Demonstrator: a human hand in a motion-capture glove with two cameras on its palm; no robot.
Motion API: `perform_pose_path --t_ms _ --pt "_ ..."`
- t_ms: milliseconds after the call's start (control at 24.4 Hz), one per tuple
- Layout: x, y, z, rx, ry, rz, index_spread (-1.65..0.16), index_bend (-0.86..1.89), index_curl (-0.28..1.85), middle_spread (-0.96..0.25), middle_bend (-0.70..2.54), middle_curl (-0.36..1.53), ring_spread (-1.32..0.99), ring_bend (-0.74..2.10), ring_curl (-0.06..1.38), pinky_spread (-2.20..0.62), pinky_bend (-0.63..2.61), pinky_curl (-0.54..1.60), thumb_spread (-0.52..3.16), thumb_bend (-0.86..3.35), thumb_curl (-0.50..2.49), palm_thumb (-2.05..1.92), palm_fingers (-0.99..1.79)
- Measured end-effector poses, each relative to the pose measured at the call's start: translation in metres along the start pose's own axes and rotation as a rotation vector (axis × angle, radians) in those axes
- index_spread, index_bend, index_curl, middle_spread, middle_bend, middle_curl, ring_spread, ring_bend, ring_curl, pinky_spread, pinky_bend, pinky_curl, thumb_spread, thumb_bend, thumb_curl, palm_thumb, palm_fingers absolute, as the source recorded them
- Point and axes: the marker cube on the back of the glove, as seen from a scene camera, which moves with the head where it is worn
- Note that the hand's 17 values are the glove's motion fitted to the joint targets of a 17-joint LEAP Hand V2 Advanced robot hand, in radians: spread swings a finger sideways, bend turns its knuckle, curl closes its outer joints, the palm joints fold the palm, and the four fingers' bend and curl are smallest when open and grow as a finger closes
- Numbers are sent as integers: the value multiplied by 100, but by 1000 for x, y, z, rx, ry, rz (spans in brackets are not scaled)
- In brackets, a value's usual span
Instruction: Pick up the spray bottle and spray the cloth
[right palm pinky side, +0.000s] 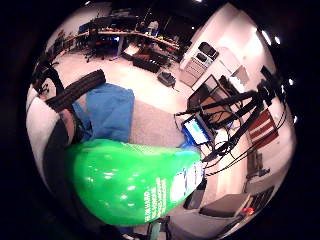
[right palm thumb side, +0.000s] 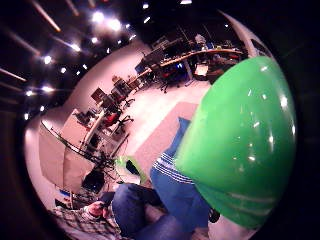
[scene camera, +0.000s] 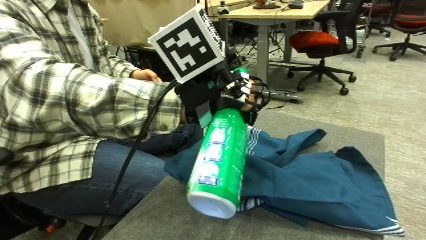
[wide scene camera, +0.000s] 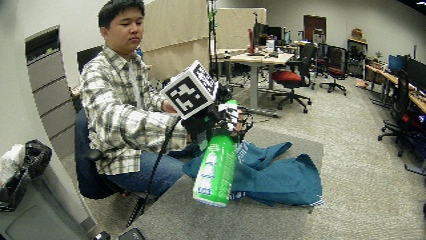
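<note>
My gloved right hand (scene camera: 216, 92) grips the top of a green spray bottle (scene camera: 217, 160) and holds it lifted and tilted, its white base toward the near table edge and above the grey table (scene camera: 200, 225). A crumpled blue cloth (scene camera: 319, 182) with striped edges lies on the table beside and behind the bottle. In the wide outside view the bottle (wide scene camera: 215, 170) hangs from the hand (wide scene camera: 216, 120) over the cloth (wide scene camera: 279, 177). The bottle's green body (right palm pinky side: 130, 182) fills much of the little finger side palm view, and the bottle (right palm thumb side: 240, 145) looms over the cloth (right palm thumb side: 177, 192) in the thumb side view.
The person sits at the table's left side, the bare hand (scene camera: 146, 75) near the lap. Office chairs (scene camera: 326, 42) and a desk (scene camera: 279, 12) stand behind on the carpet. A grey cabinet (wide scene camera: 50, 210) with a bag stands at the near left.
</note>
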Motion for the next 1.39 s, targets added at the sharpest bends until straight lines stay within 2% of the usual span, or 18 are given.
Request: perform_pose_path --t_ms 328,901,1393 --pt "-19 4 27 -113 148 -101 -26 40 58 -19 55 50 -20 57 47 -17 39 40 9 -3 78 102 133" --pt "-50 17 51 -233 237 -336 -26 40 58 -19 55 50 -20 57 47 -17 39 41 8 -3 79 102 134" --pt "-66 27 58 -258 283 -405 -26 40 58 -19 55 50 -21 57 47 -17 40 41 8 -3 79 101 134"
